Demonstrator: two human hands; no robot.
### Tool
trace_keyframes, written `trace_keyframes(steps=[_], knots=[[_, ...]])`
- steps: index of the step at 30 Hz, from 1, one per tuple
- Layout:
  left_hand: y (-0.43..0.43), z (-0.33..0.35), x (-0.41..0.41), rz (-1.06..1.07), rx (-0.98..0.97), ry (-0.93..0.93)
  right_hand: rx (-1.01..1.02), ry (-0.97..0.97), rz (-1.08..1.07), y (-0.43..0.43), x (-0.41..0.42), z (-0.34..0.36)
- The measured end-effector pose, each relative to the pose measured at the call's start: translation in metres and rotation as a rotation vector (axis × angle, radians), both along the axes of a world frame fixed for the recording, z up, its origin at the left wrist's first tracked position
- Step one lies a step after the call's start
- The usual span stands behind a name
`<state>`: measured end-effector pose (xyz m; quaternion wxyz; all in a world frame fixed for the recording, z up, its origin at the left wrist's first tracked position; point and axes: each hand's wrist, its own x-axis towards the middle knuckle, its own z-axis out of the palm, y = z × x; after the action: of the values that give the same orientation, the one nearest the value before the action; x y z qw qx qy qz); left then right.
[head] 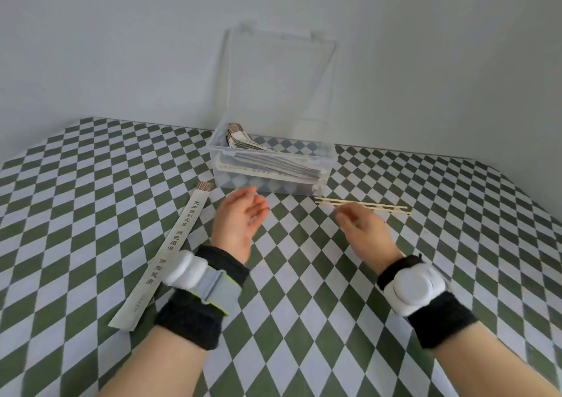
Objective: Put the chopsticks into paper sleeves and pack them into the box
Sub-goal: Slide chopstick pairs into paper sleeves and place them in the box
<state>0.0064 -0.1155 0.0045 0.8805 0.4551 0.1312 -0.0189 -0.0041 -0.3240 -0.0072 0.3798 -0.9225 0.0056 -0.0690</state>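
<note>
The left hand (240, 223) hovered open beside a paper sleeve (170, 247) on the checkered surface (304, 290). The right hand (365, 232), blurred, reached the chopsticks (380, 206) before the clear box (273, 186).

Left hand (240, 224) hovers, palm turned inward; right hand (366, 231) stretched forward, fingers loosely extended.

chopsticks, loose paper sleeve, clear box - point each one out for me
chopsticks (365, 204), head view, middle of the bare pair.
paper sleeve (175, 241), head view, printed middle of its length.
box (240, 179), head view, lower front wall.
</note>
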Motion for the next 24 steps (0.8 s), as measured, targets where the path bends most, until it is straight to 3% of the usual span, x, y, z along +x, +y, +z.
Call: trace_keyframes(steps=[2, 5, 9, 11, 17, 24], knots=[[0.028, 0.012, 0.005, 0.016, 0.209, -0.015, -0.003, 0.063, -0.025, -0.001, -0.011, -0.016], [0.072, 0.022, 0.021, -0.004, 0.689, 0.017, -0.02, 0.017, -0.056, 0.001, -0.013, -0.027], [0.108, 0.015, 0.028, -0.3, 1.37, 0.126, -0.045, -0.005, -0.054, 0.001, -0.01, -0.03], [0.112, 0.007, 0.025, -0.36, 1.581, 0.185, -0.041, -0.022, -0.049, -0.001, -0.01, -0.032], [0.1, -0.003, 0.012, -0.151, 1.464, 0.222, -0.016, -0.046, -0.054, -0.002, -0.01, -0.034], [0.077, 0.001, 0.004, -0.197, 1.211, 0.146, -0.01, -0.042, -0.031, -0.003, -0.012, -0.032]])
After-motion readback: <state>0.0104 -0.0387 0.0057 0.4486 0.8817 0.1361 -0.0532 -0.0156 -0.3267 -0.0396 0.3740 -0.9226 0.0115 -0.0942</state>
